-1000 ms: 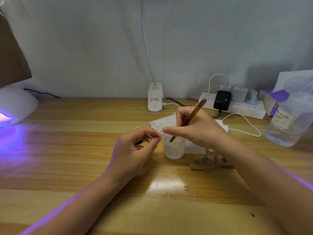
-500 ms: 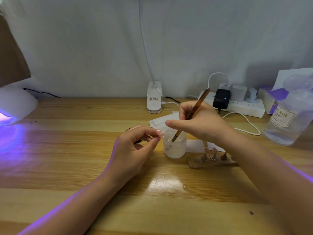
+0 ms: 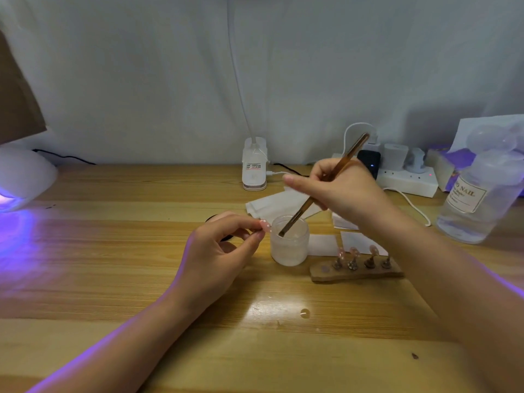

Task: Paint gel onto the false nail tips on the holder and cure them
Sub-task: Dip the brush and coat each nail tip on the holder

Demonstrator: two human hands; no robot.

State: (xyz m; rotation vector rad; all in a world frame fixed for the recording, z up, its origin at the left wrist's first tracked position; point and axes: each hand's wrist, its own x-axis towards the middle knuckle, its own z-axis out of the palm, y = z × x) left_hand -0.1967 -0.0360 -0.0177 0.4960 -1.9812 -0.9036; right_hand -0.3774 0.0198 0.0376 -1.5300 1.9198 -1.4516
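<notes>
- Since the earlier frames, our right hand [image 3: 337,191] has lifted — fingers curled round the brush [image 3: 320,188], bristles dipped into the frosted jar [image 3: 289,245].
- Left hand [image 3: 218,251]: fingertips pinching a pink nail tip [image 3: 265,224] just beside the jar.
- Holder [image 3: 357,272]: more tips upright — on the table [image 3: 141,279], right of the jar.

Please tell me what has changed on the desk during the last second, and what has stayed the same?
The right hand rose and moved back from the frosted jar, drawing the brush up until only its tip dips inside. This uncovered more of the nail tips on the holder. The left hand kept pinching the pink nail tip beside the jar. Jar, holder and glowing curing lamp stayed put.
</notes>
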